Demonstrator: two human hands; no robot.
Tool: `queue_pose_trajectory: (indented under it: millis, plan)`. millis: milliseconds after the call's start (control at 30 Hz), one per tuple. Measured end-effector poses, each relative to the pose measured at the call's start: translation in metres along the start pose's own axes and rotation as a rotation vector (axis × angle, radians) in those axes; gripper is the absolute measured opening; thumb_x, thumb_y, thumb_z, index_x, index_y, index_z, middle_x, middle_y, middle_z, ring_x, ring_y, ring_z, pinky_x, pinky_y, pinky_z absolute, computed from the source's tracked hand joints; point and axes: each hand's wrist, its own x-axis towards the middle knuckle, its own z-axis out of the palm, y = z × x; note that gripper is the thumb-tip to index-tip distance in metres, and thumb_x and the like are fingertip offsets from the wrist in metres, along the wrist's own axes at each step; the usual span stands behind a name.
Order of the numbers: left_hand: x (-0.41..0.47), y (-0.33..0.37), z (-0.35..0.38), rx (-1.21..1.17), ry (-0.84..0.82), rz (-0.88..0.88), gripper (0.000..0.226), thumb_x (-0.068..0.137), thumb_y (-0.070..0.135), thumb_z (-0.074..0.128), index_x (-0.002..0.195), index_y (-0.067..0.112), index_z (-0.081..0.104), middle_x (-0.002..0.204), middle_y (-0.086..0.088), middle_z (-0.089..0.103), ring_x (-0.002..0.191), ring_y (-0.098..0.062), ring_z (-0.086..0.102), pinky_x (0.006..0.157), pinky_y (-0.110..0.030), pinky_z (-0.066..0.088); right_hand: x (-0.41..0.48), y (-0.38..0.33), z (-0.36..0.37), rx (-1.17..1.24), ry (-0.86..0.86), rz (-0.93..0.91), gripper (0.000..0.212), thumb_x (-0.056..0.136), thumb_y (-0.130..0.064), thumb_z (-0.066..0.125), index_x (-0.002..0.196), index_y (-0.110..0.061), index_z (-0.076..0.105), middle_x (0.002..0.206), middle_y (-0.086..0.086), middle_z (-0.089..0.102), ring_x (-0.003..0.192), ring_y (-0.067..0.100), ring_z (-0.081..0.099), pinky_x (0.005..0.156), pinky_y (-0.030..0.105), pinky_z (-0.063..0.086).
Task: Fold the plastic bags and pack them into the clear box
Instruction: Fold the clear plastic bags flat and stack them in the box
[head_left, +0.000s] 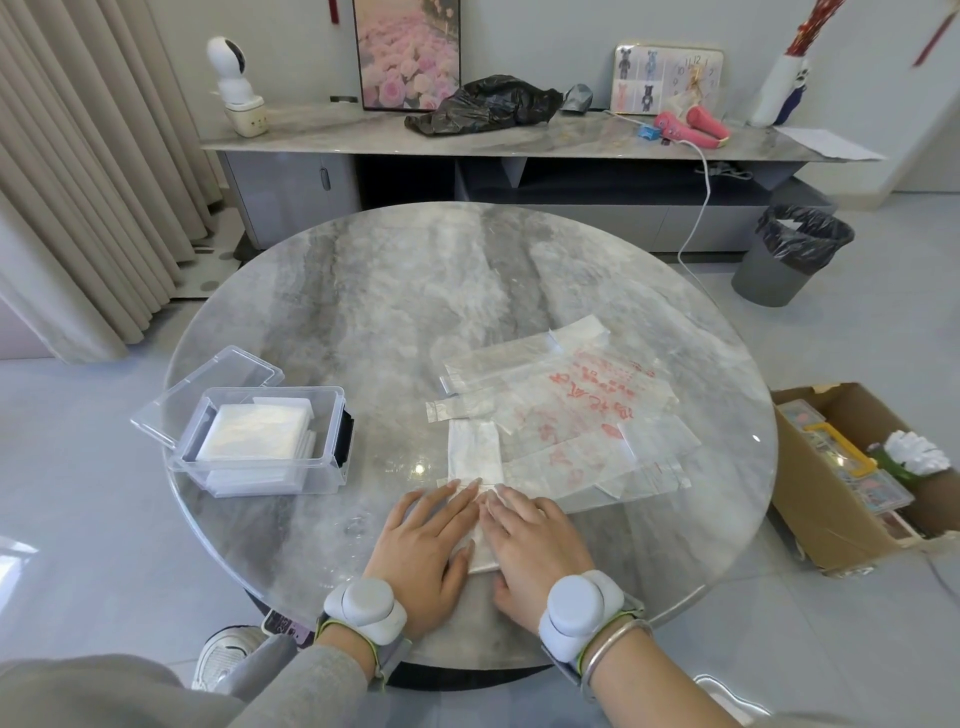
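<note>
Now | left hand (423, 540) and right hand (535, 545) lie flat side by side, fingers straight, pressing a narrow folded plastic bag (475, 452) at 6 o'clock on the round bench (389, 301) | clear box (270, 475) at 8 o'clock, lid open, part filled | risk: the slick film may spring open or slide on release, dragging the overlapping unfolded bags (571, 410) at 3 o'clock.

Left hand (423, 540) and right hand (535, 540) pressing flat on a folded white plastic bag strip (475, 452), round grey marble table (363, 291), clear plastic box (270, 441) holding folded bags at left, red-printed clear plastic bags (587, 415) spread at right
</note>
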Motion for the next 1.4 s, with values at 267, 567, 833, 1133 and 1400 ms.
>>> queue_pose_trajectory:
  millis: [267,567,833,1133,1400]
  plan:
    - [0.005,0.004,-0.009,-0.146,0.11,-0.049,0.042,0.098,0.044,0.036,0.129,0.028,0.059,0.138,0.017,0.053,0.13,-0.008,0.045,0.108,-0.026,0.027,-0.003,0.0,0.017,0.052,0.265,-0.003,0.049,0.071,-0.025,0.035,0.091,-0.015,0.078,0.096,-0.002,0.074,0.105,0.015,0.065,0.077,0.025,0.055]
    - [-0.001,0.002,-0.022,-0.292,0.082,0.002,0.068,0.076,0.081,0.053,0.117,0.027,0.059,0.115,0.017,0.057,0.108,0.002,0.049,0.097,-0.018,0.035,-0.01,0.011,-0.02,0.362,0.225,0.188,0.027,0.084,-0.032,0.046,0.096,-0.026,0.069,0.087,-0.003,0.065,0.084,0.017,0.054,0.075,0.024,0.038]
    - [0.003,0.007,-0.017,-0.472,0.255,-0.35,0.022,0.072,0.058,0.053,0.091,0.049,0.059,0.084,0.031,0.06,0.094,0.008,0.053,0.089,-0.025,0.042,0.0,0.015,-0.009,0.821,0.278,0.479,0.008,0.082,-0.021,0.056,0.082,-0.029,0.057,0.055,-0.014,0.06,0.059,0.009,0.052,0.063,0.029,0.044]
    - [0.007,0.006,-0.007,-0.394,0.239,-0.381,0.035,0.074,0.059,0.047,0.081,0.032,0.069,0.072,0.031,0.058,0.09,0.001,0.048,0.087,-0.011,0.027,0.009,0.022,0.014,0.946,0.189,0.651,0.019,0.091,-0.027,0.054,0.11,-0.027,0.057,0.074,-0.011,0.069,0.075,0.012,0.062,0.056,0.017,0.038]
    - [0.009,0.003,0.004,-0.267,0.256,-0.364,0.027,0.078,0.056,0.053,0.074,0.032,0.063,0.068,0.025,0.057,0.082,-0.006,0.049,0.073,-0.023,0.033,0.01,0.017,0.014,0.864,0.219,0.606,0.036,0.091,-0.032,0.057,0.125,-0.023,0.051,0.075,-0.011,0.066,0.076,0.01,0.062,0.069,0.026,0.046]
